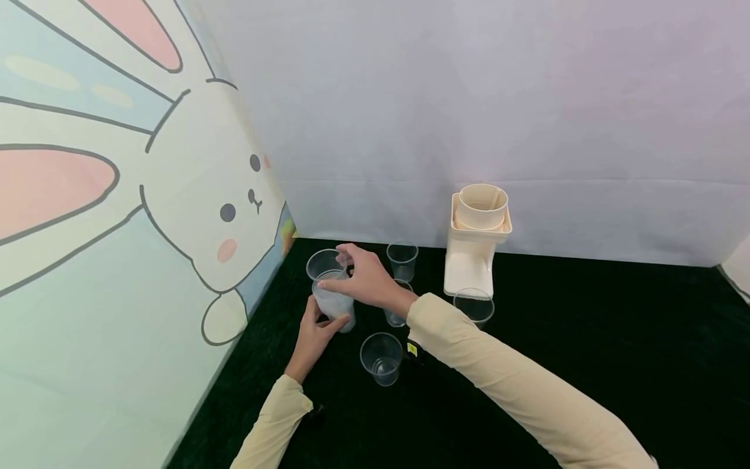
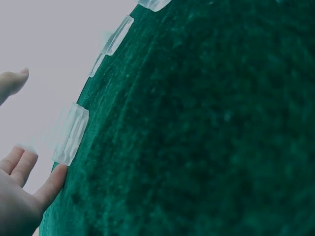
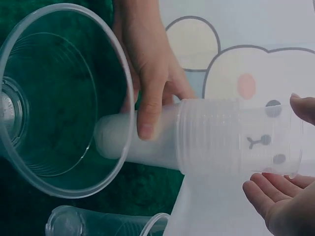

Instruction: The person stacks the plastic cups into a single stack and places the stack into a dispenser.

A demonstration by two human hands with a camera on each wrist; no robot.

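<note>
My left hand grips the lower part of a stack of clear plastic cups standing at the left of the dark green mat. In the right wrist view the left hand has its fingers wrapped round the frosted stack. My right hand pinches the rim of the top cup, which sticks out above the stack. Thumb and fingers of the right hand sit on either side of that top cup. The left wrist view shows only the left hand's fingers and mat.
Several single clear cups stand on the mat: one behind, one in front, one by the machine. A cream-coloured machine stands at the back. A rabbit-print wall closes the left side.
</note>
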